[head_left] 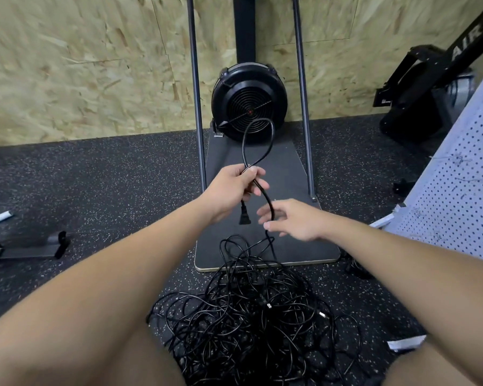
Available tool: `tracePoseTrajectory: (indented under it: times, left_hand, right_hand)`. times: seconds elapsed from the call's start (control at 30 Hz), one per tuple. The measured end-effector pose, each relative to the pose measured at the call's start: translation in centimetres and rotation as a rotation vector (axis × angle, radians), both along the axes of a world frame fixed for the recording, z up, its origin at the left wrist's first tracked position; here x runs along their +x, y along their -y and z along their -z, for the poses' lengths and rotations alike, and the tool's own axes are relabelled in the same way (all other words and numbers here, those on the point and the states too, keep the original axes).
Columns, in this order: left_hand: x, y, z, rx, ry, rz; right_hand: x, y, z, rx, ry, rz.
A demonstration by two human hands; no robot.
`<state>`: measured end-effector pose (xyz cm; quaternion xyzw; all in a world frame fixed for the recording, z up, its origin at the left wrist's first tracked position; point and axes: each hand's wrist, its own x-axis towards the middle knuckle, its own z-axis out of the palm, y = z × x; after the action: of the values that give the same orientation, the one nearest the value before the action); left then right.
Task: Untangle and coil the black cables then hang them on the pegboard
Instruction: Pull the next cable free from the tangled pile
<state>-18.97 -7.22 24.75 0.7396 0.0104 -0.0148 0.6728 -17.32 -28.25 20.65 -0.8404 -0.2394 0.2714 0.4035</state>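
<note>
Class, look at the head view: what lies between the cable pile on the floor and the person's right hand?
In the head view, one black cable rises from the tangled pile to the right hand, crossing the machine's dark base plate.

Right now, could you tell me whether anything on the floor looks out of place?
Yes: a tangled heap of black cables sprawls loose on the speckled floor instead of hanging coiled on the pegboard.

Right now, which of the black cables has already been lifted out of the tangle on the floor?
The black cable with the plug dangling under the left hand, looped above it; the right hand guides it. The rest stay in the heap.
</note>
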Motion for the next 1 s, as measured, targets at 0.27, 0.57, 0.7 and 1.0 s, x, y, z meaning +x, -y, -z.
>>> tracePoseTrajectory:
  times: [0.27,0.57,0.7,1.0]
  left_hand:
    - [0.6,-2.3,2.0,0.057,-0.145,0.05]
    - [-0.7,-0.6,4.8,0.254,-0.268,0.415]
    - [0.2,-0.1,5.3,0.236,-0.181,0.234]
    - [2.7,1.4,2.6,-0.001,-0.106,0.074]
  right_hand:
    - [2.2,0.5,-5.0,0.407,0.117,0.316]
    - [4.6,0.9,-6.8,0.805,0.068,0.6]
    - [4.0,1.6,-5.6,0.619,0.005,0.563]
    - [1.0,2.2,-0.8,-0.121,-0.163,-0.022]
